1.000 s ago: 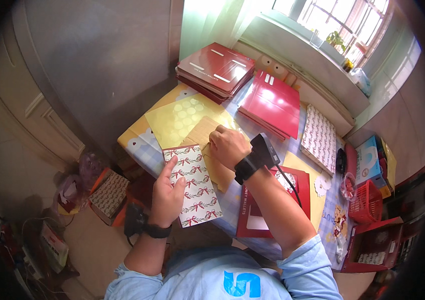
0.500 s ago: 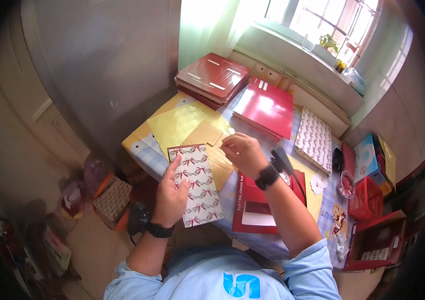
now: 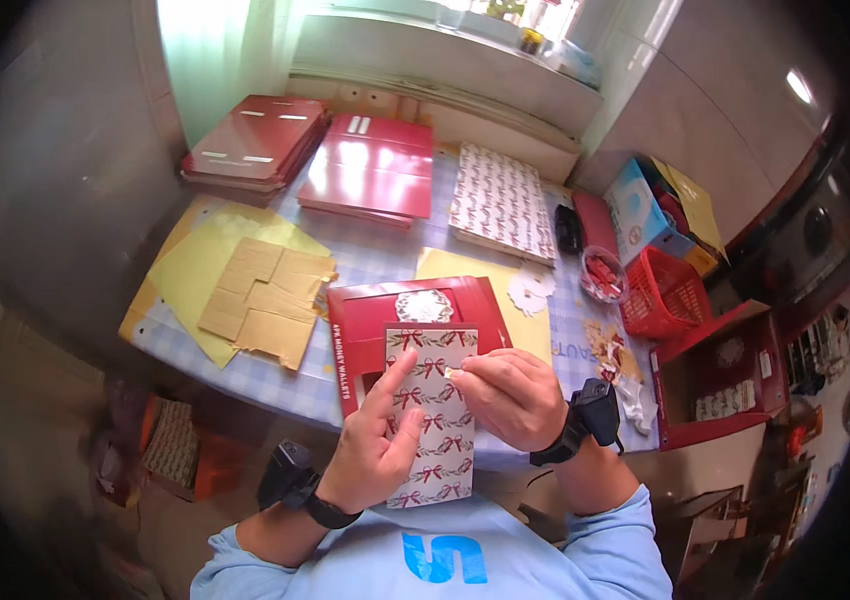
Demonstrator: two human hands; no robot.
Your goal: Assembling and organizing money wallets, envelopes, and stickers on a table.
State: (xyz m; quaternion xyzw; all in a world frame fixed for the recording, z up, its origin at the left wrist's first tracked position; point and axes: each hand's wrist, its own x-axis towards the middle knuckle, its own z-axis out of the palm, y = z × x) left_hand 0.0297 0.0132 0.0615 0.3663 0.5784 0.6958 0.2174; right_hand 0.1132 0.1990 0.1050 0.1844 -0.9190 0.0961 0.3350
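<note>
My left hand [image 3: 370,440] holds a tall, narrow card [image 3: 435,450] printed with red bows and green garlands, thumb and index finger lying over its front. A dark red edge shows behind the card's top. At its upper right, my right hand [image 3: 517,398] pinches a small pale piece [image 3: 452,373], too small to name, against or just above the printed face. Behind the card lies a flat red box sleeve [image 3: 353,302] with a cut-out window and a round white label [image 3: 423,307]; the card hides part of it.
Torn brown cardboard [image 3: 270,300] lies on yellow sheets [image 3: 177,268] at the left. Red folder stacks [image 3: 260,140] and a patterned stack [image 3: 500,200] line the back. At the right stand a tub of red bits [image 3: 603,275], a red basket [image 3: 660,290] and an open red box [image 3: 685,400].
My view has swung to the right. My right hand has left the brown cardboard and come to the card with a small pale piece in its fingers. The card is now more upright.
</note>
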